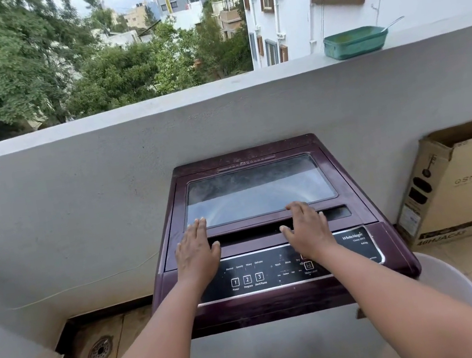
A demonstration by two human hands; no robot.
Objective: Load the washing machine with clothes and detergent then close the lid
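A balcony is seen from the head camera, closed off by a grey plastered parapet wall [75, 185] with trees and white buildings behind it. A maroon top-loading washing machine [268, 235] is parked right against that wall, its tinted glass lid [258, 190] lying flat and closed.

Both hands are laid on the lid's front edge. The left hand [197, 246] is kept flat, fingers straight and together, tips resting on the frame just below the glass. The right hand [307, 229] is spread over the dark handle recess [336, 213], fingers slightly bent; whether anything is actually hooked in there can't be made out. Nothing is held by either hand.

The black control panel [256, 277] is partly covered by the forearms. What's inside the drum is blurred by reflections. A brown cardboard box [461, 183] is cut off at the right edge, and a teal plastic tub [355, 42] is perched on the wall top.
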